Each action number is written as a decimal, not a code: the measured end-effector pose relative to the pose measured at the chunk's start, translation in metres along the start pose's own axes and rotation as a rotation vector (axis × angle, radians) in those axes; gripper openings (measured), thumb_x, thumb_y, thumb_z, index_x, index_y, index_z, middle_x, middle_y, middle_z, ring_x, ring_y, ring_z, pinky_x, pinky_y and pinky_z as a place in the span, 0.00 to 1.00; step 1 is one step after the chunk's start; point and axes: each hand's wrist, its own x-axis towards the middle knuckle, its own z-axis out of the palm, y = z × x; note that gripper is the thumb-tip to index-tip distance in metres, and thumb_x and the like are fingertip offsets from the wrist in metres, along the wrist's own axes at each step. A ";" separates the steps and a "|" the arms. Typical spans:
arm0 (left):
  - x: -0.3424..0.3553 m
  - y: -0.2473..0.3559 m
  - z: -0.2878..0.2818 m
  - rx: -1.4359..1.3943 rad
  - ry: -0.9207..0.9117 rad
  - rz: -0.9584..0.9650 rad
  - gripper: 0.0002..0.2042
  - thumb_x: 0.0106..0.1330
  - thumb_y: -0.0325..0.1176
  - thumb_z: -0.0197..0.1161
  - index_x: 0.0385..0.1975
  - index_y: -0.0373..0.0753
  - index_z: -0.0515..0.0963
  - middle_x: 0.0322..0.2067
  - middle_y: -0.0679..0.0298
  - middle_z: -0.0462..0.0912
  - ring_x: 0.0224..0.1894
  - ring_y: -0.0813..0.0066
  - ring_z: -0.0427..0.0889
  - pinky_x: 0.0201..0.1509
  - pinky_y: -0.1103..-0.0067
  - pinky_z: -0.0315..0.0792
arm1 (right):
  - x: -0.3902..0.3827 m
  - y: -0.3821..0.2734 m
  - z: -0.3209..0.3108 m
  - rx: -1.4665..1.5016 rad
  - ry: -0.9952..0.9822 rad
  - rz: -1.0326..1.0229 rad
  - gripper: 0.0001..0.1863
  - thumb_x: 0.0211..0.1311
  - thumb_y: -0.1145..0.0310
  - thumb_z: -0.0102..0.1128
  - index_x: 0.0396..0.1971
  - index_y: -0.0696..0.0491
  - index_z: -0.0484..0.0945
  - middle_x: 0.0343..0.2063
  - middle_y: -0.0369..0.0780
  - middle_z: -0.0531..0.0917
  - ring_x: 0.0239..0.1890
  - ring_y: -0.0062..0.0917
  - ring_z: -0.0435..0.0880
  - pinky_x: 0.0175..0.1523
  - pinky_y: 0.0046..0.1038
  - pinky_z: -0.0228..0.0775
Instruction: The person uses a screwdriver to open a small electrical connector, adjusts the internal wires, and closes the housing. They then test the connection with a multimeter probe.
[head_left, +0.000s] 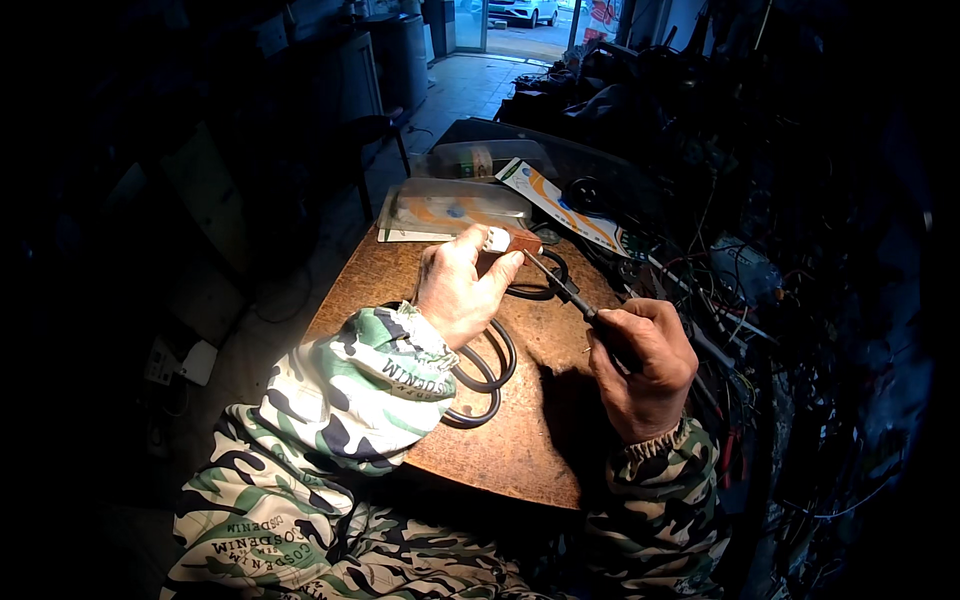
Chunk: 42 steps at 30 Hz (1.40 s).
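Note:
My left hand [458, 290] is closed round a small white and reddish-brown block [525, 241], which looks like a plug or connector, above the far part of the worktop. In my right hand [648, 362] is a slim dark tool [570, 294] with a thin shaft, perhaps a screwdriver or soldering iron. Its tip points at the brown end of the block; whether it touches I cannot tell. Black cable [497, 385] lies in loops beside and under my left wrist, and another loop curves behind the block.
On the brown worktop [500, 465], clear plastic packs [460, 200] and a white-and-orange card [560, 205] lie at the far end. Tangled wires and tools [720, 310] crowd the right side. A dark stool [370, 130] stands at the far left, near the tiled floor.

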 end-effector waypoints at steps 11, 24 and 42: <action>0.001 0.000 -0.001 0.075 0.069 0.004 0.11 0.62 0.30 0.70 0.39 0.30 0.81 0.32 0.55 0.88 0.35 0.71 0.88 0.40 0.76 0.79 | 0.004 0.000 -0.004 0.059 0.062 -0.076 0.15 0.51 0.86 0.68 0.40 0.60 0.79 0.37 0.46 0.83 0.38 0.30 0.87 0.41 0.25 0.80; 0.000 -0.006 0.001 0.075 0.093 0.041 0.10 0.61 0.32 0.70 0.38 0.33 0.81 0.30 0.52 0.86 0.33 0.61 0.88 0.38 0.72 0.79 | -0.009 0.002 0.002 0.045 0.037 0.148 0.08 0.60 0.78 0.67 0.38 0.63 0.81 0.25 0.45 0.82 0.26 0.29 0.84 0.31 0.24 0.74; -0.001 -0.015 0.001 0.068 0.128 0.072 0.10 0.61 0.30 0.70 0.37 0.33 0.79 0.30 0.52 0.86 0.33 0.60 0.88 0.38 0.70 0.79 | -0.010 -0.005 0.000 0.187 -0.023 0.327 0.09 0.60 0.75 0.69 0.38 0.61 0.79 0.25 0.42 0.84 0.26 0.21 0.84 0.33 0.21 0.75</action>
